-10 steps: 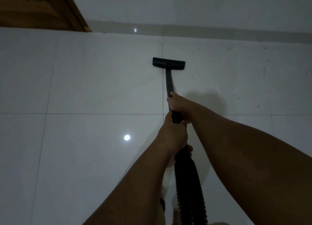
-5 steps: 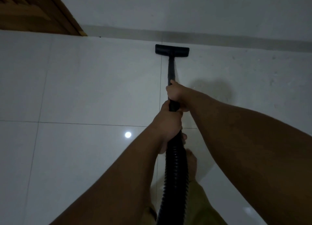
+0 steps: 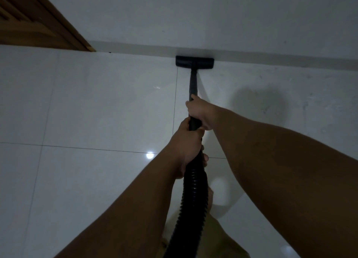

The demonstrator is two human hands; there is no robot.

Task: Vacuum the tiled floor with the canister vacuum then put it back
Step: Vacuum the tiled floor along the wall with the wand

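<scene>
A black vacuum wand (image 3: 193, 82) runs from my hands to a flat black floor nozzle (image 3: 194, 61), which rests on the white tiled floor (image 3: 108, 106) right against the skirting of the far wall. My right hand (image 3: 198, 110) grips the wand further forward. Just behind it, my left hand (image 3: 187, 147) holds the wand where the ribbed black hose (image 3: 190, 205) joins it. The hose drops down between my arms and out of the bottom of the view. The canister itself is not in view.
A grey-white wall (image 3: 193, 15) with a pale skirting strip (image 3: 271, 57) closes off the floor ahead. A brown wooden door frame (image 3: 48, 23) stands at the top left corner. My leg in khaki shorts (image 3: 222, 240) shows at the bottom.
The nozzle has been pushed forward across the tile until it meets the skirting at the wall. Both hands kept their grip and moved forward with the wand.
</scene>
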